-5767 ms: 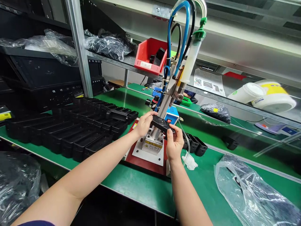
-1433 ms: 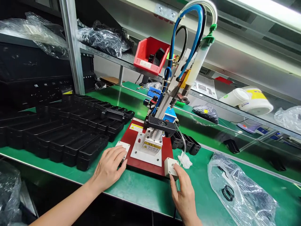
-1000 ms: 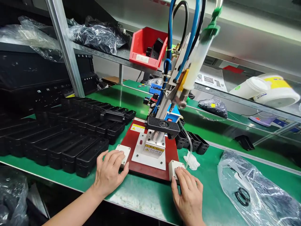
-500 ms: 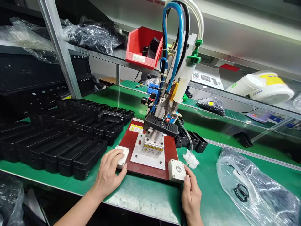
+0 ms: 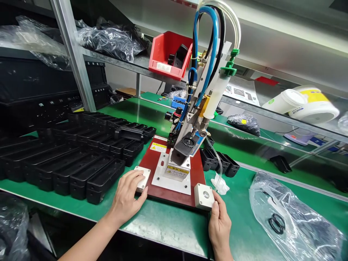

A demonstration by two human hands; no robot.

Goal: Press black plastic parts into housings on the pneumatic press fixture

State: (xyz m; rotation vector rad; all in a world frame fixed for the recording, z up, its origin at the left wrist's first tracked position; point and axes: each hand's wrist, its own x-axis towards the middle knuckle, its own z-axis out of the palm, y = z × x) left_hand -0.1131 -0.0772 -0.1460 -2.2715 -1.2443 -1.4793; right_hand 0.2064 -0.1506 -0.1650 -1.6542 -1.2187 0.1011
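My left hand (image 5: 129, 196) lies over the left push-button box (image 5: 146, 175), its bent fingers covering the button and its thumb apart at the near side. At the right push-button box (image 5: 200, 200), my right hand (image 5: 219, 221) has its thumb and fingers closed around the right edge; the silver button shows uncovered. Between the boxes stands a bench dispensing machine (image 5: 199, 108) on a dark red base (image 5: 174, 194). A black plastic part with a round grille (image 5: 185, 145) sits tilted on its metal fixture, under the dispensing head. Neither hand touches this part.
Rows of black housings (image 5: 104, 177) fill the left of the green bench. More housings (image 5: 219, 161) stand behind the right box. A clear bag with black rings (image 5: 277, 223) and crumpled white tissue (image 5: 220, 184) lie right. A red bin (image 5: 168, 69) sits on the shelf.
The black grille part has turned on the fixture, from lying crosswise to pointing toward me at a slant. Both hands stay on their boxes. The view has shifted slightly.
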